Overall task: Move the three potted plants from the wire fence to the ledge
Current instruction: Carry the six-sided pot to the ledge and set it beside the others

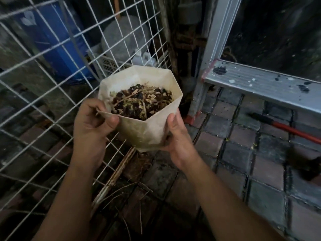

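Two hands around one pot (141,105), lifted clear of the wire fence (57,80) and carried in the air above the brick floor (225,145). Held w/ both hands prob. because of loose filling: dry leaves and dark bits, heaped nearly to the rim, easy to spill if tipped. Kept about upright for that reason, only slightly tilted toward the camera.

Left hand (92,124) closed on the near-left edge of the pot, thumb pressed on the rim, fingers curled behind the wall. Seemed to pinch a thin flap or hook part at the rim; could not tell exactly what. Right hand (177,136) cupped under and along the right side, thumb up on the wall, palm under the base, so weight prob. carried mostly there. Both forearms stretched forward, elbows low, wrists bent inward toward the pot.

Pot was pale, faceted, narrow at the bottom, no living plant visible in it. Fence just beside, on the left, not touching the pot as far as visible. Metal ledge (260,84) on the right, near, not yet reached. Other two pots not in view.
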Motion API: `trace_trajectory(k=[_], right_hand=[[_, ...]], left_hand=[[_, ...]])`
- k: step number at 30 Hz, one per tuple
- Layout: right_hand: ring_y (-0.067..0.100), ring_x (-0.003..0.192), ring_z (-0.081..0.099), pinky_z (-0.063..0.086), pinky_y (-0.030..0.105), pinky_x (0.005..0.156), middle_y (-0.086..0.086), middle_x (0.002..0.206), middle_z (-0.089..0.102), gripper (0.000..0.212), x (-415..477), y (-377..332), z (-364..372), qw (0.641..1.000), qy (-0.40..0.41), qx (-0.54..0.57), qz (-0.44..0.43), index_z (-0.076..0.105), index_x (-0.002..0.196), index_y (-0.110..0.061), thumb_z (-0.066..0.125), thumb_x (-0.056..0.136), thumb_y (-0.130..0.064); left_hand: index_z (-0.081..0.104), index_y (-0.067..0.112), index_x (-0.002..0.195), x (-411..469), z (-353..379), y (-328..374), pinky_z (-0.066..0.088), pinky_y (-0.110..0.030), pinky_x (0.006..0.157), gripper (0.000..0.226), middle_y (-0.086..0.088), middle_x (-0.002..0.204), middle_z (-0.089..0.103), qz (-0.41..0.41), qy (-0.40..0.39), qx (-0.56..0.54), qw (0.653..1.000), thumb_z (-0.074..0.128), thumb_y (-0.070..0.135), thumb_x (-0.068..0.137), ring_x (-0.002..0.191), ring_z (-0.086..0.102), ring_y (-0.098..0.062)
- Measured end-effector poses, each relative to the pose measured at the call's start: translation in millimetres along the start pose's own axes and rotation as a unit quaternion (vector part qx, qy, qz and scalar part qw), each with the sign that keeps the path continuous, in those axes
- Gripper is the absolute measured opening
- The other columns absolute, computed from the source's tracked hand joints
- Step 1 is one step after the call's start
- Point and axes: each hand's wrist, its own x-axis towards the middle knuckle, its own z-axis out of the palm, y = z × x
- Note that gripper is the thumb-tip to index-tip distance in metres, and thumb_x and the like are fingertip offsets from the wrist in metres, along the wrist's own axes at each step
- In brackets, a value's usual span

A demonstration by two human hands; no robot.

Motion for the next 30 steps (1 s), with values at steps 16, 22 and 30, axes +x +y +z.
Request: trace_trajectory(k=[16, 22, 30], right_hand=[[0.017, 0.135, 0.060, 0.049, 0.071, 0.101, -0.012, 0.152, 0.055, 0.074, 14, -165, 138, 0.991, -0.058, 0.059, -0.104, 0.033, 0.154, -0.052, 0.067, 0.088, -0.050], [0.017, 0.137, 0.057, 0.050, 0.069, 0.102, -0.015, 0.154, 0.052, 0.076, -23, -307, 207, 0.993, -0.028, 0.047, -0.101, 0.031, 0.153, -0.056, 0.070, 0.087, -0.052], [0.013, 0.135, 0.059, 0.053, 0.067, 0.099, -0.019, 0.153, 0.053, 0.065, -120, -533, 339, 0.996, -0.003, -0.010, -0.086, 0.035, 0.148, -0.062, 0.066, 0.092, -0.051]], left_hand=[[0.013, 0.033, 0.163, 118, 26, 157, 0.052, -0.043, 0.108, 0.123, 0.007, 0.159, 0.049, -0.011, -0.065, 0.075, 0.995, 0.092, 0.038, 0.069, 0.146, 0.050, -0.023], [0.022, 0.036, 0.159, 161, 80, 305, 0.054, -0.046, 0.107, 0.126, 0.011, 0.158, 0.050, -0.016, -0.041, 0.081, 0.996, 0.094, 0.059, 0.058, 0.144, 0.051, -0.020], [0.039, 0.068, 0.140, 181, 153, 538, 0.048, -0.068, 0.106, 0.107, 0.009, 0.158, 0.050, -0.065, 0.045, -0.027, 0.996, 0.095, 0.066, 0.049, 0.144, 0.050, -0.034]])
